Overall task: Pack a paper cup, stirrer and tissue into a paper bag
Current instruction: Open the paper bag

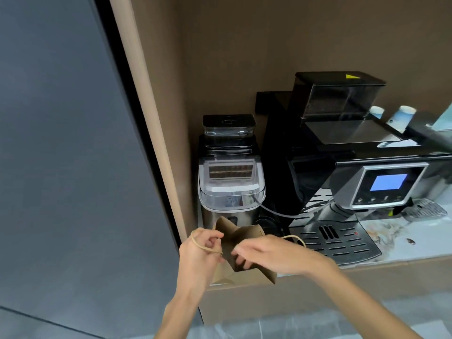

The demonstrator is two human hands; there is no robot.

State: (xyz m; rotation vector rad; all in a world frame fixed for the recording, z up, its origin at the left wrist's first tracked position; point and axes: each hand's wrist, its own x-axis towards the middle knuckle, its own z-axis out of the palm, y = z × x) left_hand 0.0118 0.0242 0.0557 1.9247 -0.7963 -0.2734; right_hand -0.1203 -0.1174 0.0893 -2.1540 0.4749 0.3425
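Note:
A brown paper bag (pixel 247 275) with twine handles stands at the front left edge of the counter, its mouth spread wide. My left hand (pixel 198 255) grips the bag's left rim, with one twine handle looped over its fingers. My right hand (pixel 266 255) reaches across the mouth, its fingers curled down inside the bag on the near edge. White paper cups (pixel 403 116) stand upside down on top of the coffee machine at the back right. I see no stirrer or tissue.
A black coffee machine (pixel 342 167) with a blue screen fills the counter behind the bag, its drip tray (pixel 337 241) just right of my right hand. A silver ice maker (pixel 230 189) stands directly behind the bag. A wooden side wall (pixel 156 118) borders the left.

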